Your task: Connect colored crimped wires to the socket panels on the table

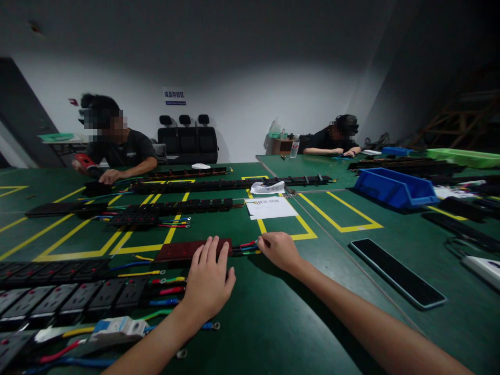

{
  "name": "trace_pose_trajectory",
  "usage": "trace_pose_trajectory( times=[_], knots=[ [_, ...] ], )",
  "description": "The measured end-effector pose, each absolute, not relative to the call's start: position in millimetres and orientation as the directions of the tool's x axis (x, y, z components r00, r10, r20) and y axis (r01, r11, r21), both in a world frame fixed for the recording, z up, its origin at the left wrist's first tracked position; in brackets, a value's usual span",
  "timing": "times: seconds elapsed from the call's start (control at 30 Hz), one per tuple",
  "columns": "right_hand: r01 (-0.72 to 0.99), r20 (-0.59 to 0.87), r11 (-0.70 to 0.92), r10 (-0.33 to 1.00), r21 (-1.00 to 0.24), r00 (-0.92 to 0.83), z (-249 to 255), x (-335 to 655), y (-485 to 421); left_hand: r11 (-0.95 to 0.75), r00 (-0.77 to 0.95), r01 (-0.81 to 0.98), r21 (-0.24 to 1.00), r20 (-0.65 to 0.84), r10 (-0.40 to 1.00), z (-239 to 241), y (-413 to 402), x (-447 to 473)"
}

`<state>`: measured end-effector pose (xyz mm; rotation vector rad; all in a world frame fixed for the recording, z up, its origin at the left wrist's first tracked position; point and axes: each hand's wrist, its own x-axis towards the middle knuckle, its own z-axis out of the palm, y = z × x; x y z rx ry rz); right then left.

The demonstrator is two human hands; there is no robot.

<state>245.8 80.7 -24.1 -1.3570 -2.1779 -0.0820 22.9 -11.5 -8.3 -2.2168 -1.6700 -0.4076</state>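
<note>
1. Rests the left hand (207, 278) on the dark red block (175, 251), with fingers spread and slightly bent over the top.
2. Pinches the coloured wires (246, 246), running from the block's right end, in the curled fingers of the right hand (278, 251); cannot tell the exact fingertip contact.
3. Has a paper sheet (271, 207) just beyond the right fingers and a phone (396, 272) well to their right, both on the green bench (324, 271).
4. Has socket strips (74, 299) left of the left fingers.
5. Faces a co-worker (133, 152) far beyond those fingers.
</note>
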Motion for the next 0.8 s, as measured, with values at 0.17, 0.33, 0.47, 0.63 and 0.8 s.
trace_pose_trajectory(
  times=[0.17,0.33,0.47,0.63,0.8],
  knots=[
    [0.849,0.475,0.463,0.825,-0.256,-0.306,-22.1,245.8,80.2,-0.255,0.267,0.963,-0.086,0.415,0.870,-7.0,-12.0,23.0],
    [0.854,0.488,0.465,0.815,-0.233,-0.311,-24.0,245.8,80.8,-0.254,0.269,0.963,-0.092,0.416,0.869,-8.4,-11.3,23.1],
    [0.847,0.536,0.487,0.783,-0.212,-0.316,-27.5,247.2,81.3,-0.246,0.270,0.963,-0.113,0.431,0.861,-9.9,-10.5,23.3],
    [0.851,0.541,0.480,0.783,-0.212,-0.306,-27.5,247.7,80.9,-0.249,0.273,0.962,-0.112,0.425,0.863,-9.4,-11.3,23.3],
    [0.875,0.476,0.440,0.825,-0.203,-0.304,-25.2,245.8,80.3,-0.242,0.264,0.965,-0.105,0.407,0.874,-7.6,-11.9,24.0]
  ],
)
